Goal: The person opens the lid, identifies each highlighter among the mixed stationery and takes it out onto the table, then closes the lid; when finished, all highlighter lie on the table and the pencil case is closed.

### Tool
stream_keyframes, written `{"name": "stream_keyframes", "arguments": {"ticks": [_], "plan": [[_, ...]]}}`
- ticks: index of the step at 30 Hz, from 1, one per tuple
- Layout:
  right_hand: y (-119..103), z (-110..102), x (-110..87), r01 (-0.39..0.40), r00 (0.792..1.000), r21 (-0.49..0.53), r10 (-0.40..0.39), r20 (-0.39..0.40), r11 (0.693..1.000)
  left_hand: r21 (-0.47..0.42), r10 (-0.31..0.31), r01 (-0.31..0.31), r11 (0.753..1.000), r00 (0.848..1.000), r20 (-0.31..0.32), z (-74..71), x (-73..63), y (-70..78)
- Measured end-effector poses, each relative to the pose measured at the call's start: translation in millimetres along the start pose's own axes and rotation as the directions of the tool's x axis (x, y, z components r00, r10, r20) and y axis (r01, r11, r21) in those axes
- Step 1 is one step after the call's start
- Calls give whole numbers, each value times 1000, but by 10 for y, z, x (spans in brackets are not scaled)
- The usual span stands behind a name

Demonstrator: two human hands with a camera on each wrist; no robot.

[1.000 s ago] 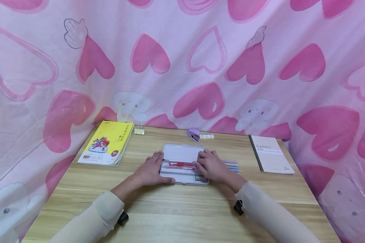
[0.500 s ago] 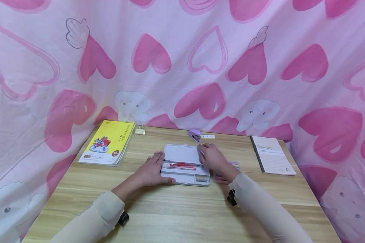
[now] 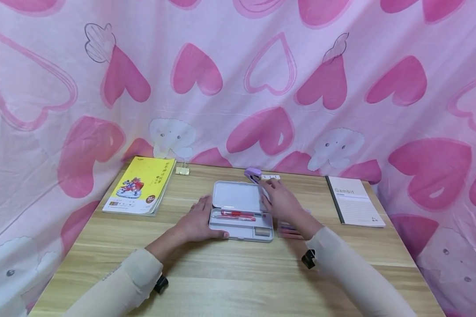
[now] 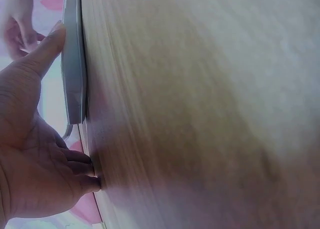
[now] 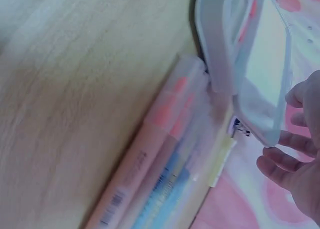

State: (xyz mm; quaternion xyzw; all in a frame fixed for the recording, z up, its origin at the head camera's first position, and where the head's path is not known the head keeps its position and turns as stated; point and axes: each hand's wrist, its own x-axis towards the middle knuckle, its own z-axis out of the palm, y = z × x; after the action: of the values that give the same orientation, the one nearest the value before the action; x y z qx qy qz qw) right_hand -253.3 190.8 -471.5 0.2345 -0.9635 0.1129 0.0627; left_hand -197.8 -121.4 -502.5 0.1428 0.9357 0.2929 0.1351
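Observation:
A white pencil case (image 3: pixel 241 232) lies open in the middle of the table, its lid (image 3: pixel 236 196) tilted up at the back. Red pens (image 3: pixel 236 215) lie in its rear compartment, with a small grey-brown block (image 3: pixel 263 231) at the front right. My left hand (image 3: pixel 196 223) rests against the left end, thumb straight along the front rim and fingers touching the table beyond. At the lid's right side, my right hand (image 3: pixel 282 203) holds the edge, thumb at the inner face and fingertips around the far corner. Several capped highlighters (image 5: pixel 150 154) lie beside the case.
A yellow book (image 3: pixel 143 185) is at the left, with a gold binder clip (image 3: pixel 182 171) near it. A purple stapler (image 3: pixel 253 175) and a strip of staples (image 3: pixel 270 177) sit behind the lid. A notebook (image 3: pixel 355 200) lies at the right; a heart-patterned curtain (image 3: pixel 258 127) encloses the table.
My right hand has moved from over the case's right end to the lid's right edge. The lid now stands higher than half a second ago. My left hand has stayed put.

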Motion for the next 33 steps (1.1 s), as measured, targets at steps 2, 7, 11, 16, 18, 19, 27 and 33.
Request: {"name": "stream_keyframes", "arguments": {"ticks": [2, 7, 11, 16, 18, 19, 27, 33], "plan": [[-14, -57, -34, 34, 999, -11, -35, -40, 999, -1, -8, 8, 1000, 1000, 0, -4, -2, -2], [-97, -137, -114, 156, 979, -15, -157, -132, 988, -14, -8, 8, 1000, 1000, -1, -21, -15, 0], [-229, -155, -160, 211, 977, 81, -211, -10, 974, 0, -18, 18, 1000, 1000, 10, -27, -12, 0], [-356, -196, -179, 135, 969, 163, -164, 184, 977, 14, -43, 43, 999, 999, 11, -32, -11, -2], [-380, -209, -165, 137, 961, 187, -176, 214, 973, 18, -55, 54, 998, 998, 8, -37, -15, -6], [-388, -212, -158, 143, 957, 198, -187, 224, 970, 21, -60, 60, 998, 998, 7, -39, -18, -7], [-486, -49, -184, 202, 921, 184, -250, 298, 962, 15, -66, 66, 998, 998, 1, -20, -45, 1], [-563, 144, -258, 174, 912, 77, -190, 364, 982, 22, -9, 9, 1000, 1000, -30, 21, -34, -7]]}}
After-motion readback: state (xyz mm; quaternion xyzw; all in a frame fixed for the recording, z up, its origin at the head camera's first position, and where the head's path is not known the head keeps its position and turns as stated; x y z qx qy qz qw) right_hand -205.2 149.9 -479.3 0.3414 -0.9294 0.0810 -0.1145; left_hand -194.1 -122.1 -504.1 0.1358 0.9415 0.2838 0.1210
